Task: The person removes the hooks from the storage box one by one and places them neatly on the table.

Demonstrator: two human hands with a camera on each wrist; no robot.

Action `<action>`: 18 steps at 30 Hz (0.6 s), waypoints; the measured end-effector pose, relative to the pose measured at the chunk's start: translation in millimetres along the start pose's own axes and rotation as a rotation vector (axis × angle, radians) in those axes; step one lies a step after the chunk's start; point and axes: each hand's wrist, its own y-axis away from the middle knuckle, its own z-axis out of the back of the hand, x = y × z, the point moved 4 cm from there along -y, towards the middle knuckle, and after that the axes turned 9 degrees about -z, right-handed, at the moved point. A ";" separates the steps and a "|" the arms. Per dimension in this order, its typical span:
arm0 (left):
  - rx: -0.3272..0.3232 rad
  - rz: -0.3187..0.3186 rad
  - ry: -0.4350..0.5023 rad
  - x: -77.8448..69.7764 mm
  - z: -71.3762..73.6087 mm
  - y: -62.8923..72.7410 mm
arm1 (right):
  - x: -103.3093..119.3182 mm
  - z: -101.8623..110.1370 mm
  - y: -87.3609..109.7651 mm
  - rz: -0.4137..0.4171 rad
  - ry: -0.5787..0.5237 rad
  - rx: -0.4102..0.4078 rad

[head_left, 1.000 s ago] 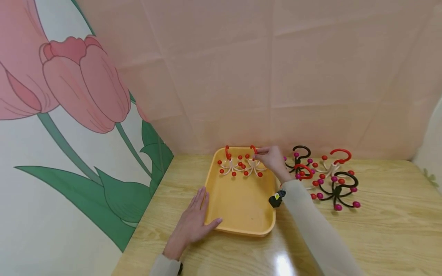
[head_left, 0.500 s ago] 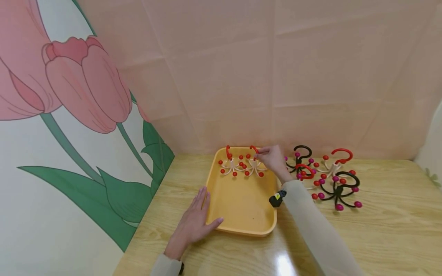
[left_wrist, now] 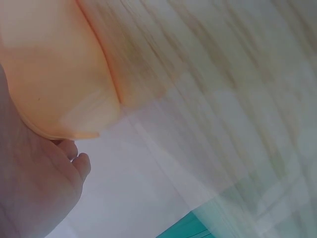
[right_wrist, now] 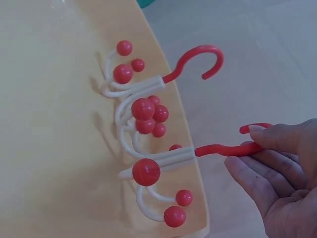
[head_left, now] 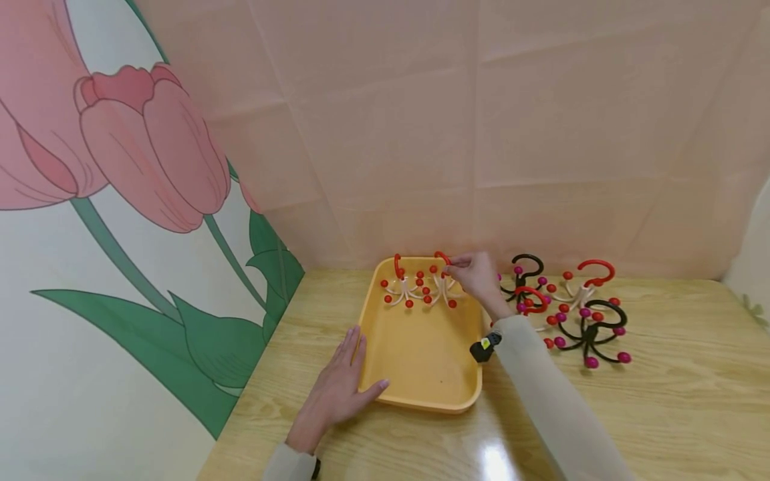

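A yellow tray [head_left: 421, 354] lies on the table. At its far end stand two white multi-arm hook hangers with red ball tips and red hooks. My right hand [head_left: 478, 277] pinches the red hook of the right-hand hanger [head_left: 444, 287]; the right wrist view shows thumb and fingers on that red hook [right_wrist: 223, 148]. Beside it is the other white hanger [head_left: 403, 288], its red hook [right_wrist: 200, 54] untouched. My left hand [head_left: 339, 384], fingers straight, rests against the tray's near left corner, with the thumb over the rim. In the left wrist view, part of the hand [left_wrist: 34, 178] touches the tray's edge.
Right of the tray on the wooden table [head_left: 674, 401] stand more hangers: a black one [head_left: 586, 337] with magenta tips, another black one [head_left: 522, 284] behind, a white one [head_left: 580, 294], and a white one partly hidden by my right forearm. A pink cloth [head_left: 481, 133] hangs behind.
The hanger in my right hand has turned slightly, its ball tips shifting a little. The left hand and the tray have stayed in place.
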 end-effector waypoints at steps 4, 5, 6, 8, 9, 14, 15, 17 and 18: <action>0.000 -0.002 -0.005 0.6 -1.5 -0.5 | 8.1 3.0 2.4 0.019 -0.012 -0.003; -0.003 -0.005 -0.006 0.7 -2.1 -0.7 | 10.7 4.3 3.7 0.020 -0.013 -0.004; -0.002 -0.006 -0.004 0.8 -2.6 -0.7 | 12.9 5.7 5.1 0.021 -0.014 -0.004; -0.004 -0.009 -0.001 1.0 -3.3 -0.7 | 18.2 9.0 8.4 0.024 -0.014 -0.006; -0.006 -0.011 0.003 0.9 -3.3 -0.5 | 20.7 10.7 10.4 0.020 -0.016 -0.006; -0.013 -0.015 0.012 0.7 -2.4 -0.5 | 35.0 21.4 21.7 0.032 -0.024 -0.012; -0.015 -0.015 0.012 0.7 -1.9 -0.6 | 37.7 24.1 24.3 0.037 -0.025 -0.017; -0.014 -0.010 0.014 0.8 -1.3 -0.8 | 42.9 30.3 30.2 0.055 -0.024 -0.028; -0.012 -0.008 0.016 0.6 -1.0 -0.7 | 44.9 33.4 33.3 0.060 -0.029 -0.029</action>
